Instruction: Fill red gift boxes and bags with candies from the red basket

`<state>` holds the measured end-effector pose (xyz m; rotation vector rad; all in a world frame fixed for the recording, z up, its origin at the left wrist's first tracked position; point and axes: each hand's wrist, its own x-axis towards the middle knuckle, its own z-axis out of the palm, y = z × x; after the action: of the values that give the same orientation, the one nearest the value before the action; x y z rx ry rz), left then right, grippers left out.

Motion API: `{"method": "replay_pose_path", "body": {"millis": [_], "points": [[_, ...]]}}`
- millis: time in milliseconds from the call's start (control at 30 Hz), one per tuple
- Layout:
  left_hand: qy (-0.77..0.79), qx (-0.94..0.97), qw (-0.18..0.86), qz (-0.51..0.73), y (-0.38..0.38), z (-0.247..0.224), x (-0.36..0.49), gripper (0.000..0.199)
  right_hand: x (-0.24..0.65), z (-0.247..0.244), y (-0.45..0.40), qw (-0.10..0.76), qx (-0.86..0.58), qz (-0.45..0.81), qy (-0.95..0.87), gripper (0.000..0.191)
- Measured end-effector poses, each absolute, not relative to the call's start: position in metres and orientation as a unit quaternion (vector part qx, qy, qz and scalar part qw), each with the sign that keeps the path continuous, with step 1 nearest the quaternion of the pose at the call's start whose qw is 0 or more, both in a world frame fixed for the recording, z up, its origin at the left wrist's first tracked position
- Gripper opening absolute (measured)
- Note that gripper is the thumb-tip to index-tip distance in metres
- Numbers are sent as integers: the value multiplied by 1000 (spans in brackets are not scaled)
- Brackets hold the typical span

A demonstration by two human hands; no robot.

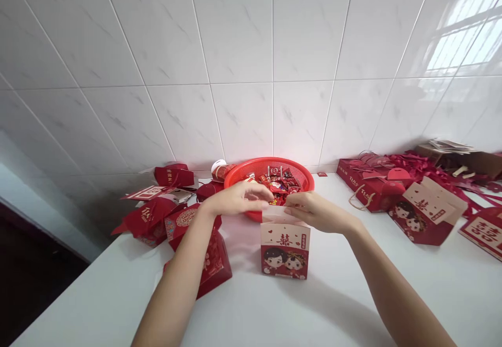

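Observation:
A small red and cream gift box (285, 253) with two cartoon figures stands upright on the white table, its top flaps raised. My right hand (314, 212) pinches the right side of the back flap between thumb and fingers. At the left corner of that flap is my left hand (240, 198), fingers curved and apart from the thumb, whose tip appears to touch the flap's edge. Just behind both hands sits a red plastic basket (308, 180) of wrapped sweets (280, 185). The inside of the box is hidden from view.
Several red boxes (151, 219) are heaped on the left, some under my left forearm. To the right lie a large red box (358, 185), another cartoon gift box (425, 214), dark red ribbons (423, 166) and a cardboard carton (484, 164). A tiled wall (243, 122) rises behind.

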<state>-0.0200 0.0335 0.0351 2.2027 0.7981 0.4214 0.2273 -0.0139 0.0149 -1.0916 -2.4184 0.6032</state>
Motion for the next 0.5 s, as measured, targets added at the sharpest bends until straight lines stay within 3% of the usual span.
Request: {"method": "replay_pose_path", "body": {"millis": [100,200,333,500], "points": [[375,845,329,191,60,34,-22,35,218,15,-15,203,-368,219,-881,32],[428,855,287,56,84,26,-7,32,219,17,-16,189,-348,230,-889,33],[464,851,219,-110,93,15,31,35,232,24,-15,241,-366,241,-866,36],[481,856,164,-94,84,2,61,50,254,30,-11,306,-400,227,-834,36]]}}
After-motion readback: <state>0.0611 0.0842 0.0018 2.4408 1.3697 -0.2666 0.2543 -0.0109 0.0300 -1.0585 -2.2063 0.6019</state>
